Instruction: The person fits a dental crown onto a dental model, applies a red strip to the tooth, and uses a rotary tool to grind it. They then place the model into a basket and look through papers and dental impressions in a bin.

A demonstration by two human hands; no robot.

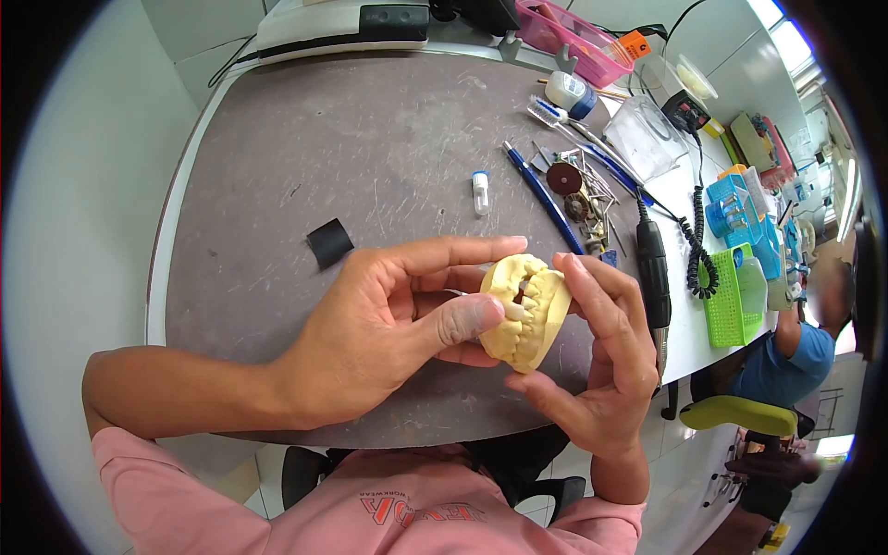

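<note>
A yellow plaster dental cast of upper and lower teeth, closed together, is held above the near edge of a dark grey round table. My left hand grips it from the left, thumb pressed on the front teeth, fingers over the top. My right hand holds its right side and underside with the fingertips. A thin metal wire or tool shows between my left fingers beside the cast.
On the table lie a black square patch, a small white vial, a blue pen, a toothbrush, burs and a disc, and a black handpiece with coiled cord. Green basket and another seated person at right.
</note>
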